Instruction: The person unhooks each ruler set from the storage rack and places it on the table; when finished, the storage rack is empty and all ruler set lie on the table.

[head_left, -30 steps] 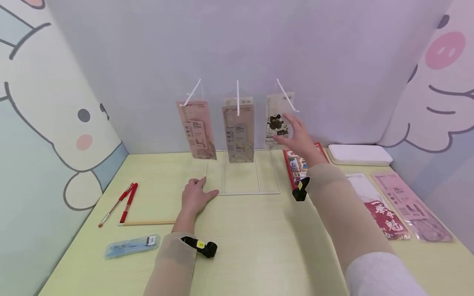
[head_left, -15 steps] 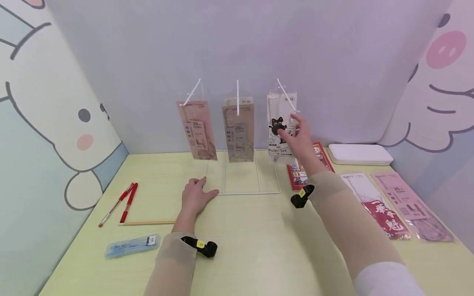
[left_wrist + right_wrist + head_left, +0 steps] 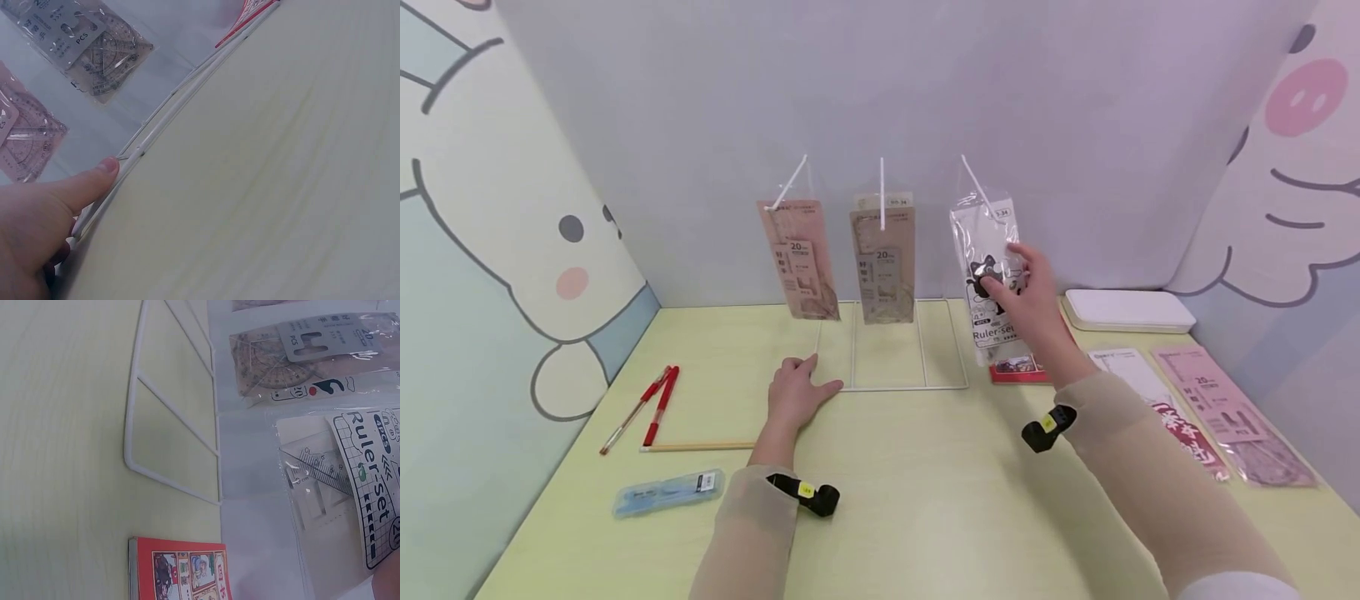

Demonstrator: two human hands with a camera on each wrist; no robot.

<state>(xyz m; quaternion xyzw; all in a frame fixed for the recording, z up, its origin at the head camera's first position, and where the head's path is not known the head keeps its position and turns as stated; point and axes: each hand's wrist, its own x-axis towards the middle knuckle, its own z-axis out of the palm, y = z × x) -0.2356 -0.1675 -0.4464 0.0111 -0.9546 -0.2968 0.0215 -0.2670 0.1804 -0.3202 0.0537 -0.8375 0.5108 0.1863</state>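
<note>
My right hand pinches a clear packet holding a ruler set, its white card printed with a black cat. The packet leans, and its top overlaps the right hook of a white wire display rack. A set square shows through its plastic in the right wrist view. My left hand grips the front left corner of the rack's base, thumb on the wire and the other fingers partly hidden below. A pink ruler packet hangs on the left hook, and a brownish one on the middle hook.
A red booklet lies right of the rack, with a white case behind. At the right lie a red-and-white packet and a pink packet. Red pens, a thin wooden stick and a blue case lie left.
My right hand has taken hold of the cat ruler packet and drawn it forward and right along the hook, tilting it. My left hand has stayed at the rack's corner.
</note>
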